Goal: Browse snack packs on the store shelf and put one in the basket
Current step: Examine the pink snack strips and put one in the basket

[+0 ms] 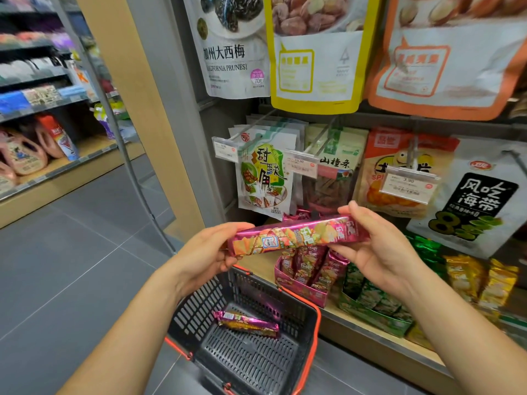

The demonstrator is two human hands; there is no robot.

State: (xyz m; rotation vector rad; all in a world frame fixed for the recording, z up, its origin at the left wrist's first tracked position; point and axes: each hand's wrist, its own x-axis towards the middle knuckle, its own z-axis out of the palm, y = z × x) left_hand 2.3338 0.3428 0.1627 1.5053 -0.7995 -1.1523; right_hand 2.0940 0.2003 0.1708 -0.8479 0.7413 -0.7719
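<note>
Pink foil snack pack (pixel 299 235) at frame centre, long axis level, running left to right. Grip of left hand (pixel 211 250) curled round left end; right hand (pixel 382 252) pinching right end. Straight below, lower centre: basket (pixel 315 323), nearer left hand; second pack (pixel 246 323) lying inside.

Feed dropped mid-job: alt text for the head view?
The left hand and right hand hold a long pink snack pack by its ends above a black basket with one similar pack inside. Behind it, a pink display box of such packs sits on the shelf.
</note>
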